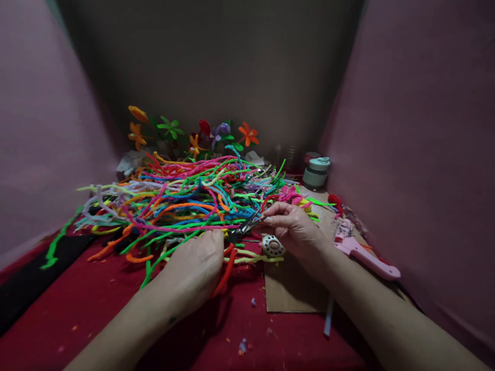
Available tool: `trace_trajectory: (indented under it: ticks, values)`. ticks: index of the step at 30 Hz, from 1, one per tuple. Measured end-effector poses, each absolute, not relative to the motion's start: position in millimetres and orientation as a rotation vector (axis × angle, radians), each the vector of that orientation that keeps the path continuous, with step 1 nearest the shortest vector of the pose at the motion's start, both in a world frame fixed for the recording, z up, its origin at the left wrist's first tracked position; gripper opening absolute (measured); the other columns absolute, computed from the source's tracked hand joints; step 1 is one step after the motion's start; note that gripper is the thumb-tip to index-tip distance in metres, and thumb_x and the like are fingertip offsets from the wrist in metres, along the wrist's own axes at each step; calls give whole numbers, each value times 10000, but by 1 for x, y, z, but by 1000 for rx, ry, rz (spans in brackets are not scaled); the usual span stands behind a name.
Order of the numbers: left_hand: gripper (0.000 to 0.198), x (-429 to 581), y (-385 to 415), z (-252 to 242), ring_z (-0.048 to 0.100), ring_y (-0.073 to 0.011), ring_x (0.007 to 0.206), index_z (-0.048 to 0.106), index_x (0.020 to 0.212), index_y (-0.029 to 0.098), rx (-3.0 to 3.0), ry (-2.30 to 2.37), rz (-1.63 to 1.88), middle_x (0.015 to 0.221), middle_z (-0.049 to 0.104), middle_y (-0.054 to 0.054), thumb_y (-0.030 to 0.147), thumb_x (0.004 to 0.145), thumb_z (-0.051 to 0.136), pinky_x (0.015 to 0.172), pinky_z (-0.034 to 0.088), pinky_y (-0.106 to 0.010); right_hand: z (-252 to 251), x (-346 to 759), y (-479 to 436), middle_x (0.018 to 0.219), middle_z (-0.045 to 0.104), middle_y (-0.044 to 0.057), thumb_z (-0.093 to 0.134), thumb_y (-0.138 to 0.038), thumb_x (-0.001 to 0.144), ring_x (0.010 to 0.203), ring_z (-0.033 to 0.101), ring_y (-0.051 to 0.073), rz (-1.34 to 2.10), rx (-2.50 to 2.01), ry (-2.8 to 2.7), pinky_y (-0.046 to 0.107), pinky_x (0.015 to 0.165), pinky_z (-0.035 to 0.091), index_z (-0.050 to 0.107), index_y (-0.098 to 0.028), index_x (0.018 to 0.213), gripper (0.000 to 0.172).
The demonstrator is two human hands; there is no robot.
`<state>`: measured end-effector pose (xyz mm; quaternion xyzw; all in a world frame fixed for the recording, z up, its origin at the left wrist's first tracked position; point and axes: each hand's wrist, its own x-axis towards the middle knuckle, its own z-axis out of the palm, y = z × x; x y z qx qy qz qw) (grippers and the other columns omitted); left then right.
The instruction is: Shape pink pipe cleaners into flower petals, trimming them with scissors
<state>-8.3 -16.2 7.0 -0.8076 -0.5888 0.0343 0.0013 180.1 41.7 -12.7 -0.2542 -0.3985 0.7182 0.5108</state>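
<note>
My left hand [203, 260] is closed around the handle end of dark scissors or pliers [243, 229], whose metal part points up and right. A red fuzzy stem [227, 270] hangs down beside this hand. My right hand [292, 229] is closed in a pinch near the tool's tip, with the end of a red fuzzy strand [268, 200] at its fingertips. Behind and left of both hands lies a large heap of colourful pipe cleaners [174, 206]. Just under the right hand's fingers sits a round metal piece with holes [273, 246].
A pink glue gun [369, 257] lies at the right, near a cardboard sheet [290, 293]. Behind it stands a pale green lidded jar [316, 172]. Fuzzy flowers [247, 134] stand along the back. Small scraps dot the red cloth [185, 330].
</note>
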Motion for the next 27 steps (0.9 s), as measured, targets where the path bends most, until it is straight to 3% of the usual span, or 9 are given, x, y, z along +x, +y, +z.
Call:
trace_trajectory:
  ticks: [27]
  values:
    - [240, -6, -21, 4, 613, -227, 814, 454, 1012, 153, -2610, -1928, 91, 949, 595, -131, 180, 826, 305, 708, 442, -325, -14, 184, 43, 587, 644, 19, 691, -53, 532, 570, 632, 185, 1805, -591, -999, 406, 636, 521, 579, -129, 629, 167]
